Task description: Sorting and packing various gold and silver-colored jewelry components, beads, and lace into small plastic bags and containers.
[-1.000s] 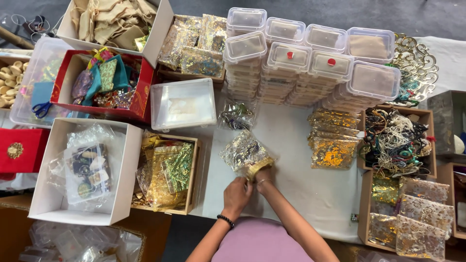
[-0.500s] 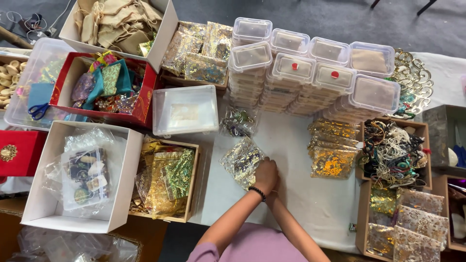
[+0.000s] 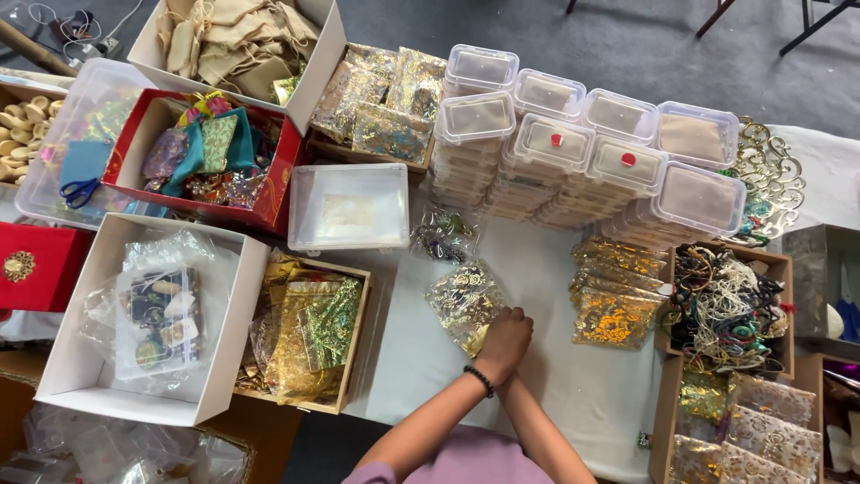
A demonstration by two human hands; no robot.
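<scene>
White-clothed table [image 3: 546, 358] fills most of the view, seen from straight above. Beyond its far edge: grey carpeted floor [image 3: 627, 45], evenly lit with only soft shadows. Dark chair or stand legs [image 3: 717, 16] cross the floor past the table's far right corner. Cables and a power plug [image 3: 85, 36] lie on the floor off the far left corner, beside a wooden pole [image 3: 31, 49] running diagonally. Near edge of the table, left side: a brown cardboard surface [image 3: 27, 394] sits lower than the tabletop, with clear plastic bags [image 3: 107, 453] below it. No walls or windows in view.
</scene>
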